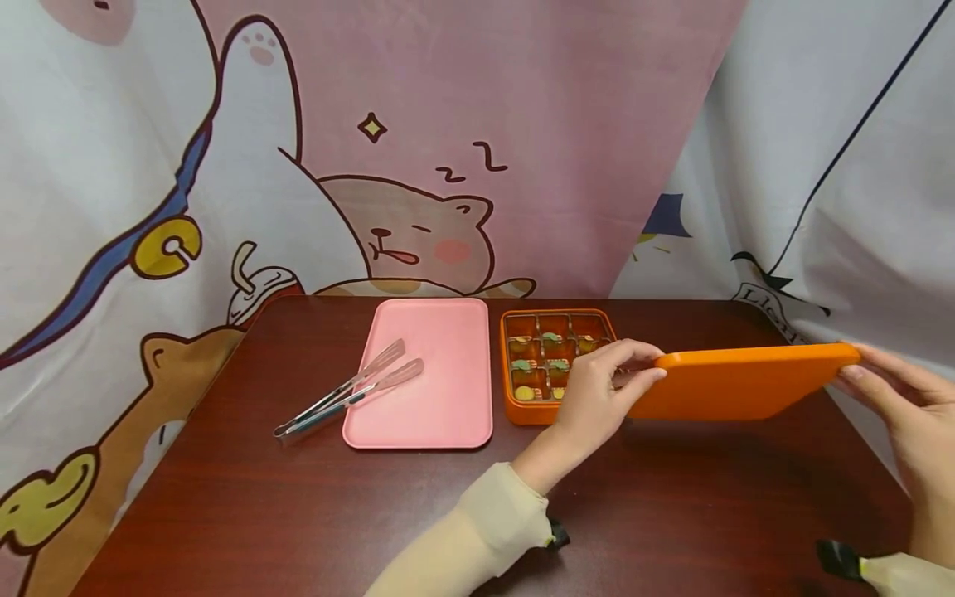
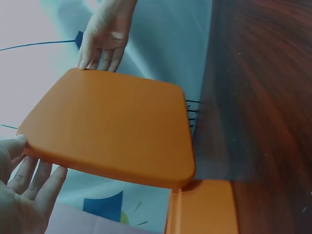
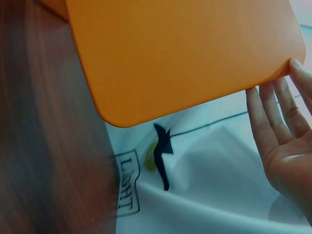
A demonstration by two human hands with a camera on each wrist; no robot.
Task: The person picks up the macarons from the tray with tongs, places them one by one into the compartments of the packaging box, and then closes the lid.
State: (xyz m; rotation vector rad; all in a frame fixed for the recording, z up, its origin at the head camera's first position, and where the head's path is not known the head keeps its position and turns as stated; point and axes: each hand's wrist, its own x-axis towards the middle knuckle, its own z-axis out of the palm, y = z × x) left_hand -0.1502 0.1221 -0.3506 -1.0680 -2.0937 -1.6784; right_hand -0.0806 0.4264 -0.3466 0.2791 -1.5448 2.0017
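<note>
An orange lid is held up at a tilt, to the right of the orange box. My left hand pinches its left end between thumb and fingers. At the other end, my right hand grips the edge, thumb on one face. The left wrist view shows the lid's smooth outer face with a hand at either side. Inside the uncovered box, a clear divided insert has small green and yellow pieces in its compartments. My left hand and the lid overlap the box's right front part in the head view.
Left of the box lies a pink tray. Metal tongs rest across its left edge, their handle end on the dark wooden table. A patterned cloth hangs behind the table and along its sides.
</note>
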